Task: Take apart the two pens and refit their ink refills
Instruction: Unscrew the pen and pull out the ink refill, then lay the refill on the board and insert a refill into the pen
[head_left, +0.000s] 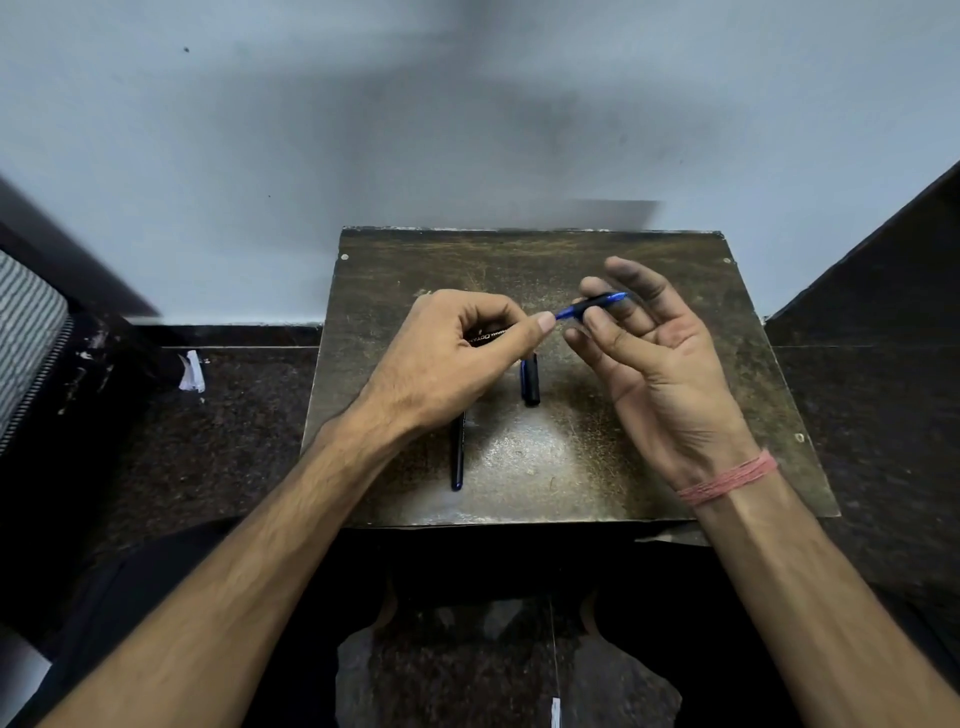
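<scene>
Closest to the person, a dark blue pen lies flat on the worn surface, partly tucked under the left wrist. A little farther in, a short dark cap lies on its own between the two hands. Above it, both hands are lifted off the surface and work on the other pen. The left hand has its grip curled tight, with the thumb and fingers pressed around a dark barrel that has white letters on it. The right hand faces palm up, its grip mostly spread, and only the fingertips pinch a small blue front piece. A thin blue bit sticks out toward the left thumb; it may be the refill, but it is too small to tell for sure. The job looks like it is in the pulling-apart step for this pen, and the other pen looks whole. What could go wrong? The blue piece is held by just the fingertips, so a quick tug could make it slip, drop and roll off the edge to the floor. The thin bit could also bend if the hands pull crooked. The loose cap could get bumped away by a wrist.
</scene>
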